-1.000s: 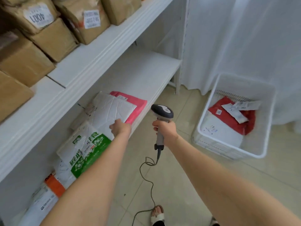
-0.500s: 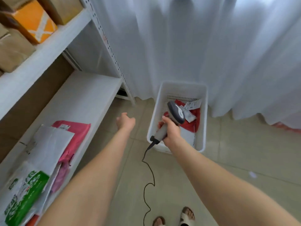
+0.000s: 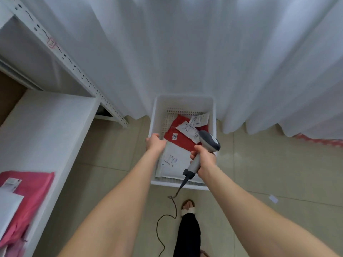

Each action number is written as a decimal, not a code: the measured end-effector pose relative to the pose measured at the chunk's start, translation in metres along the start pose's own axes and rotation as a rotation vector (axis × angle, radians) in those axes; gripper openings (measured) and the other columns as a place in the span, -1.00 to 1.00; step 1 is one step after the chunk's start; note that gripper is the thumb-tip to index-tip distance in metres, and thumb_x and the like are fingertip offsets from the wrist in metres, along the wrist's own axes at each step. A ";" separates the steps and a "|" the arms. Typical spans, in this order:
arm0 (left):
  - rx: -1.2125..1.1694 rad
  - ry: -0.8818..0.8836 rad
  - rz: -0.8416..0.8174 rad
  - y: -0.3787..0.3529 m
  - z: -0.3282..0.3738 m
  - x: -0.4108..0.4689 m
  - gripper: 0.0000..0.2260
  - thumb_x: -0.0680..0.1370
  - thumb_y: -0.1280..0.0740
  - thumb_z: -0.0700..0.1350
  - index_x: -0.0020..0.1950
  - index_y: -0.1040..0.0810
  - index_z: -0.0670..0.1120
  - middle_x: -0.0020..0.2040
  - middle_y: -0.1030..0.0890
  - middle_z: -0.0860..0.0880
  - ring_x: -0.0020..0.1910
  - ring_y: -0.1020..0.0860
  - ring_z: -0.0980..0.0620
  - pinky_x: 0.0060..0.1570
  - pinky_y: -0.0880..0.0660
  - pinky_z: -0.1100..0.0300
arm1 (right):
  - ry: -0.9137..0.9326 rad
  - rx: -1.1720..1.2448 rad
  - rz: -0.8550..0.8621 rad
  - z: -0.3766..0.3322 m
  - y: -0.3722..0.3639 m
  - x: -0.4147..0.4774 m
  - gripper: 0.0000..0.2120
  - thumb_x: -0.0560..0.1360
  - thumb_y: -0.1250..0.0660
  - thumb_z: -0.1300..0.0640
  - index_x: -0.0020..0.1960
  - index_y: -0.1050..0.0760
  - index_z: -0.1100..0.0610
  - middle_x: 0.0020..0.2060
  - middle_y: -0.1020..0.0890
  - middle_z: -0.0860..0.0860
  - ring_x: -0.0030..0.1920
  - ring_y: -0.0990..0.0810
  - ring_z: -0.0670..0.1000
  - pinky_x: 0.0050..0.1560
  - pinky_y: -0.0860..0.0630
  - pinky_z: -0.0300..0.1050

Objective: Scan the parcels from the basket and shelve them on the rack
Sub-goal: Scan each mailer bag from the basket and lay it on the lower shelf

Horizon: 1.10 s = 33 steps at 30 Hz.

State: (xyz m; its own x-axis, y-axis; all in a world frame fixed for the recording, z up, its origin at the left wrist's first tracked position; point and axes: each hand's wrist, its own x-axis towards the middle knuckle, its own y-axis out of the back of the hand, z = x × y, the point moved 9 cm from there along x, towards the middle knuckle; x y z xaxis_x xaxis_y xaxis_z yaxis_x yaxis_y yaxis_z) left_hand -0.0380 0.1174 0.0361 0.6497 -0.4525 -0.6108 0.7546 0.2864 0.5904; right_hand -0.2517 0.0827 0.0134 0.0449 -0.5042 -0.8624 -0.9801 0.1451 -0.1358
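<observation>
The white rack (image 3: 46, 127) stands on the left, and a pink parcel (image 3: 31, 191) with a white label lies flat on its low shelf, at the near end. A white basket (image 3: 182, 101) with holes in its walls sits on the floor in the middle, right in front of a long white curtain (image 3: 185, 52). Two parcels lie inside it. A big white parcel (image 3: 174, 164) with a small printed label fills the near part. A red parcel (image 3: 178, 130) lies at the far end, with loose white paper slips (image 3: 193, 125) on top. The left hand (image 3: 155, 142) is down in the basket by the left wall, over the far corner of the white parcel. Its fingers bend down out of sight, so I cannot tell if it holds anything. The right hand (image 3: 204, 160) is wrapped tight round the handle of a grey scanner (image 3: 207, 143) above the basket's right side, and a dark cord (image 3: 167, 217) hangs from it to the floor.
</observation>
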 end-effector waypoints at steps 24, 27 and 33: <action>-0.219 0.203 -0.333 -0.303 -0.085 0.282 -0.64 0.55 -0.33 -0.21 0.34 -0.43 -0.17 0.26 -0.49 -0.16 0.26 -0.45 -0.10 0.10 -0.47 0.09 | -0.025 -0.223 0.045 0.025 -0.014 0.395 -0.86 0.51 -0.35 0.28 -0.22 -0.49 0.20 -0.42 -0.54 0.07 -0.51 -0.51 -0.03 -0.46 -0.44 -0.25; -0.302 0.228 -0.361 -0.334 -0.090 0.302 -0.65 0.55 -0.33 -0.20 0.33 -0.43 -0.14 0.22 -0.50 -0.12 0.25 -0.45 -0.06 0.13 -0.46 0.08 | 0.003 -0.251 0.062 0.030 -0.012 0.426 -0.85 0.50 -0.35 0.27 -0.25 -0.47 0.19 -0.43 -0.52 0.07 -0.53 -0.47 -0.02 -0.47 -0.41 -0.24; -0.518 0.274 -0.401 -0.392 -0.092 0.345 -0.74 0.56 -0.28 -0.24 0.26 -0.45 -0.17 -0.06 -0.56 -0.14 -0.16 -0.51 -0.03 -0.24 -0.43 0.24 | 0.039 -0.292 0.111 0.051 -0.006 0.482 -0.80 0.45 -0.42 0.18 -0.31 -0.49 0.20 -0.50 -0.54 0.06 -0.51 -0.49 0.03 -0.38 -0.45 -0.12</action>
State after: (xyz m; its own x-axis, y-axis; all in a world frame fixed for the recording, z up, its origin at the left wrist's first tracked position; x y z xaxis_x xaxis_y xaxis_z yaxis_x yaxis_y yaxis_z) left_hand -0.1006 -0.0730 -0.4551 0.2610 -0.3978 -0.8795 0.8430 0.5379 0.0069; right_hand -0.2146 -0.1179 -0.4263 -0.0673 -0.5317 -0.8442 -0.9930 -0.0464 0.1084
